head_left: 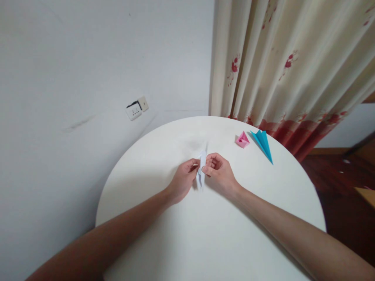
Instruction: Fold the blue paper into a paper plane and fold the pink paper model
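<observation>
The left hand (184,177) and the right hand (220,171) are holding the white paper (203,160) between them, over the middle of the surface (202,238). The left fingers are closing on its left edge with hardly any gap; the right fingers are curling in, thumb and forefinger pinching its right edge. Whether the paper is touching the surface, I cannot tell. The hands seem to be working its folds: bracing one side lightly while pressing the other is probably serving best, since squeezing hard would likely be creasing thin layers askew. The paper's long axis is running away from the person, its far end leaning slightly right and its near end pointing back between the forearms. Pink paper (243,139) and blue paper (263,144) are lying farther right.
</observation>
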Available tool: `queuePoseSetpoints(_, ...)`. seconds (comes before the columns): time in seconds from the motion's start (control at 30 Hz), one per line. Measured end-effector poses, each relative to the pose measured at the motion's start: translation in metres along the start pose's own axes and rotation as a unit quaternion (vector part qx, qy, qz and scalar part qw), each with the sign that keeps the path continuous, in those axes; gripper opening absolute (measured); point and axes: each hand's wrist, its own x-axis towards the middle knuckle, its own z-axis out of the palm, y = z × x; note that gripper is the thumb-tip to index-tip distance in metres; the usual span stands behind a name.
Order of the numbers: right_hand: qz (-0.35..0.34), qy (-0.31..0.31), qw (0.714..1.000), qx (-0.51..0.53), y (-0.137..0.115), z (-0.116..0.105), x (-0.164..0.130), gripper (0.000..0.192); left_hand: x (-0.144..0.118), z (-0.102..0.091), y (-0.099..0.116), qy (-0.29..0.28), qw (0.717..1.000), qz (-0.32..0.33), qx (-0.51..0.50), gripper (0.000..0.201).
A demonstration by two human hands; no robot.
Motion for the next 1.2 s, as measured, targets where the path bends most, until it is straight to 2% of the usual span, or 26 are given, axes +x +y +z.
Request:
queuePoseSetpoints(0.17, 0.006, 0.026, 0.997, -0.07, -0.001, 0.0, -0.002, 0.035, -0.002, -0.002, 0.003, 0.008, 0.999, 0.001, 0.045, 0.041)
queuePoseSetpoints(0.27, 0.008, 0.045, 0.992, -0.119, -0.005, -0.003, -0.003, 0.032, -0.001, -0.005, 0.005, 0.007, 0.993, 0.026, 0.118, 0.032)
queuePoseSetpoints(0.4, 0.004, 0.005, 0.984, -0.176, -0.007, -0.009, -0.001, 0.033, 0.0, -0.009, 0.005, 0.073, 0.978, 0.053, 0.186, 0.024)
queuePoseSetpoints(0.5, 0.005, 0.002, 0.978, -0.207, -0.008, -0.012, 0.0, 0.031, 0.0, -0.011, 0.004, 0.097, 0.971, 0.066, 0.208, 0.024)
queuePoseSetpoints(0.7, -0.052, 0.002, 0.948, -0.314, -0.017, -0.017, 0.0, 0.025, 0.001, -0.014, 0.007, 0.07, 0.952, 0.114, 0.274, 0.025)
queuePoseSetpoints(0.87, -0.089, -0.014, 0.936, -0.341, -0.028, -0.023, 0.004, 0.018, 0.006, -0.017, 0.005, 0.048, 0.935, 0.184, 0.3, 0.022)
queuePoseSetpoints(1.07, -0.088, -0.039, 0.937, -0.337, -0.018, -0.031, 0.009, 0.012, 0.01, -0.021, -0.005, 0.044, 0.947, 0.168, 0.271, 0.014)
queuePoseSetpoints(1.2, -0.062, -0.068, 0.924, -0.371, -0.005, -0.039, 0.012, 0.008, 0.013, -0.023, -0.007, 0.057, 0.937, 0.161, 0.306, 0.011)
